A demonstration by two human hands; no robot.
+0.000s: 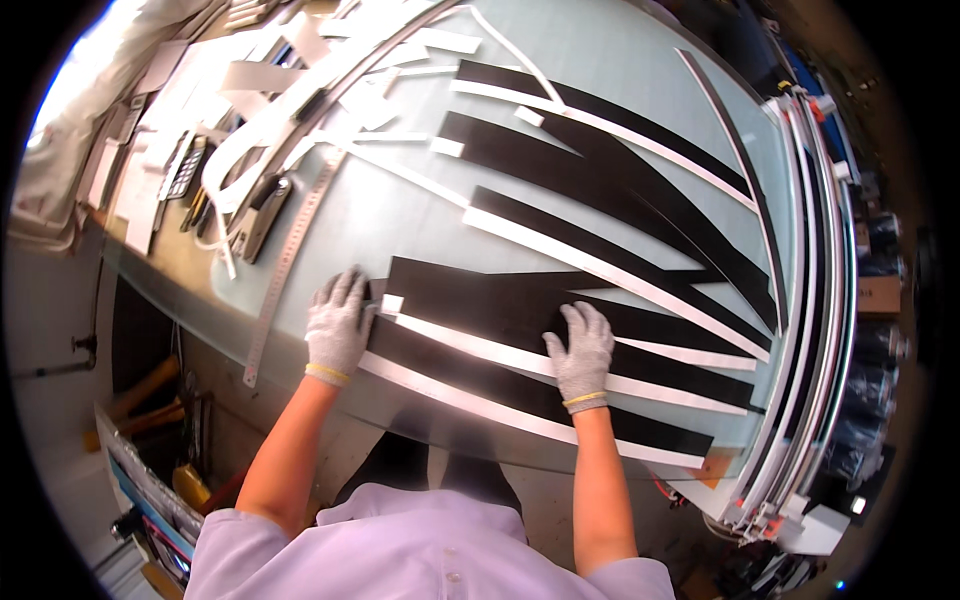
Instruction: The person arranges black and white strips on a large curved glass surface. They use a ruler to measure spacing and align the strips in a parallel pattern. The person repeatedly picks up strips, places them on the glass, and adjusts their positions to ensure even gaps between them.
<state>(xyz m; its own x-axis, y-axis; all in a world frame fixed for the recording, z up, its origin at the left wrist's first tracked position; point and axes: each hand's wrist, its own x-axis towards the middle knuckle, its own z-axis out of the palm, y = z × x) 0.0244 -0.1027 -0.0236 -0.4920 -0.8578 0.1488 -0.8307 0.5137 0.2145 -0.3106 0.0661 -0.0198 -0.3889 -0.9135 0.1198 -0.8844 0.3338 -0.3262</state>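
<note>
Both my hands wear grey knit gloves with yellow cuffs. My left hand [338,322] rests at the left end of the nearest black strip with a white edge [470,372], its fingers stretched forward and the thumb by the strip's corner. My right hand [582,348] lies with its fingers stretched on a wider black piece [460,290] just beyond that strip; the palm hides part of it. A small white square [393,304] sits at the wide piece's left end. Further away, several more black tapered strips [600,185] fan out and converge towards the right.
A steel ruler [290,265] lies left of my left hand on the glass-topped table [345,225]. Beyond it are a utility knife [262,215], a calculator [184,170] and piled white offcuts [270,80]. A long metal rail assembly [815,300] borders the right side.
</note>
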